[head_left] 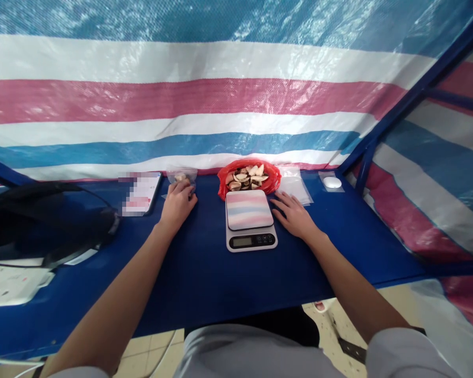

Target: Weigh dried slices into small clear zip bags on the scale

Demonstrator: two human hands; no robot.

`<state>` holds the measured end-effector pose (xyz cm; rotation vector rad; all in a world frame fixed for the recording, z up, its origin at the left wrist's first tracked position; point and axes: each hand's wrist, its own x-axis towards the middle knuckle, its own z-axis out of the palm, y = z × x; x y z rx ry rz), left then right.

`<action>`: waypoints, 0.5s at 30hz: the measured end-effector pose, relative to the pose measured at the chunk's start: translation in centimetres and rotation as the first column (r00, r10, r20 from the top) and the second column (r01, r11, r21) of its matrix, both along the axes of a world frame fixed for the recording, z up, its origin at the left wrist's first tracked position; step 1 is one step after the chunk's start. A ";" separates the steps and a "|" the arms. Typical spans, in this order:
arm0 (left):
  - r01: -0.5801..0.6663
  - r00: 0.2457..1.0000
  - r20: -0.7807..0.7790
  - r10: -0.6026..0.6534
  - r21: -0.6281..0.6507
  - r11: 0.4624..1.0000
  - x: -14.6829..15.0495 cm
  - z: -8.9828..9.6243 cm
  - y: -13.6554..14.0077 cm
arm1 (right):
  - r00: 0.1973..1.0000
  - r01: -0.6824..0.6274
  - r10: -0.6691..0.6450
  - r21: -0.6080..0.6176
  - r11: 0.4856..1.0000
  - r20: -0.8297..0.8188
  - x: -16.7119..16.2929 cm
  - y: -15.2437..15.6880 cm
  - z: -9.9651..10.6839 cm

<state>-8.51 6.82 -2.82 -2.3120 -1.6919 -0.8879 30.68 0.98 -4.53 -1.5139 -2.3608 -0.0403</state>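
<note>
Grey shirt [240, 352] is facing scale [249, 210]; L hand [177, 203] is steadying baggie [186, 173], grip unclear; R hand [294, 215] is idling, spread; any lift's needing pinch.

light: fairly bright, soft | glare: white glints across the far striped sheet [236, 94]; stripes mirrored on the plate of the scale [250, 215] | dark: black object [19, 210] at left loses detail | focus: slightly soft, fine markings unreadable | mosaic: blocks over phone [152, 191] | distortion: wide-angle stretch left and right
</note>
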 end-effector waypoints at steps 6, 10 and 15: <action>0.005 1.000 0.013 -0.005 -0.012 1.000 -0.3 -0.1 0.3 | 1.000 -0.004 0.004 0.007 1.000 0.010 0.1 0.0 0.0; -0.018 0.999 0.036 0.019 -0.011 1.000 -0.3 0.2 -0.1 | 1.000 -0.002 0.002 0.020 1.000 0.009 0.0 0.0 0.0; -0.030 0.995 0.092 0.030 -0.002 1.000 0.2 1.0 -0.8 | 1.000 -0.013 0.013 0.044 0.999 0.008 -0.2 -0.1 0.5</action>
